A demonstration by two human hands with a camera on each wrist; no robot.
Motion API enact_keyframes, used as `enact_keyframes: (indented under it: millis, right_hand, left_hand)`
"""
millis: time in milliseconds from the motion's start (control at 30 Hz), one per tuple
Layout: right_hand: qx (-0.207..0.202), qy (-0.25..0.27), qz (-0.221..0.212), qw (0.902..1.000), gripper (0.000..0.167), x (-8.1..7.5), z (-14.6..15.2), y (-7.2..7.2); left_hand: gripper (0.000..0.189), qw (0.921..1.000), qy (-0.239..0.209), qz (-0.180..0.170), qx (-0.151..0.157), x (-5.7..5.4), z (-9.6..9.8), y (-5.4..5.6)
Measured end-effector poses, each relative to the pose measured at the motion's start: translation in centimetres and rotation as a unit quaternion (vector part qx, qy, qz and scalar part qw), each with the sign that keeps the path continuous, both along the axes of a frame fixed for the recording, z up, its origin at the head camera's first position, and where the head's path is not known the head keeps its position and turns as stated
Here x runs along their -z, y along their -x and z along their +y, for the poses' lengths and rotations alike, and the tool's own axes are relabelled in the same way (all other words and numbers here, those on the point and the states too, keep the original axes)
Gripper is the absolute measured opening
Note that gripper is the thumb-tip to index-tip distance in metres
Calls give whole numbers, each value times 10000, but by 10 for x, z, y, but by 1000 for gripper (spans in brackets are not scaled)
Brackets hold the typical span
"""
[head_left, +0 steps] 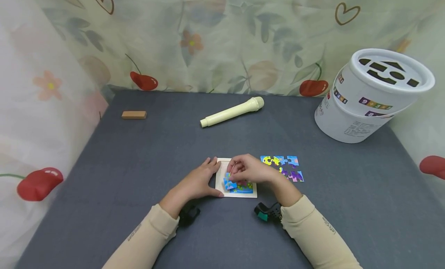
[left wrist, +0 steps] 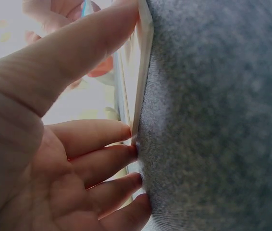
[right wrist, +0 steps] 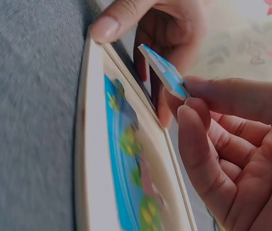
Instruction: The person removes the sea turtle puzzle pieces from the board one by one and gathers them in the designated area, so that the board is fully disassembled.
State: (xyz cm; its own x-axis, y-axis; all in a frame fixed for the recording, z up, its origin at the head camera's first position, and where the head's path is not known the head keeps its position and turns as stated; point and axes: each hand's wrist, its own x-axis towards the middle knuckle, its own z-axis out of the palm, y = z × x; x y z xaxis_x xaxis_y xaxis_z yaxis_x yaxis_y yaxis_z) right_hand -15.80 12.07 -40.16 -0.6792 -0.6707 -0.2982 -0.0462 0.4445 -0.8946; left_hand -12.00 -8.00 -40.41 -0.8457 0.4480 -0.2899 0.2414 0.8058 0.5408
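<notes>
A shallow wooden puzzle tray (head_left: 240,195) lies flat, with joined blue, green and pink pieces (head_left: 245,189) in its lower right part. My right hand (head_left: 252,169) pinches a blue puzzle piece (right wrist: 165,72) between thumb and fingers, tilted above the tray's left side. Along that left side, my left hand (head_left: 198,182) rests with its fingers extended. Its thumb (right wrist: 108,29) touches the near left corner, and in the left wrist view its fingertips (left wrist: 129,153) meet the tray's edge. The right hand hides part of the tray in the head view.
Several loose puzzle pieces (head_left: 292,161) lie right of the tray. Behind it is a cream toy microphone (head_left: 231,114); a small wooden block (head_left: 134,114) sits at the back left. A white lidded bucket (head_left: 358,107) stands at the back right, near the patterned curtain (head_left: 222,41).
</notes>
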Motion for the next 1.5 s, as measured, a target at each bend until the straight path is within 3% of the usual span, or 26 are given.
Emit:
enact_keyframes:
  millis: [400, 933, 1500]
  right_hand:
    - [430, 15, 9, 9991, 20, 0, 41, -3]
    - [920, 20, 17, 9958, 26, 10, 89, -20]
    - [1132, -263, 132, 9931, 23, 9, 101, -33]
  left_hand:
    - [94, 9999, 86, -97, -72, 0, 2, 0]
    - [95, 9999, 91, -84, -106, -1, 3, -1]
    - [95, 9998, 101, -80, -124, -1, 2, -2]
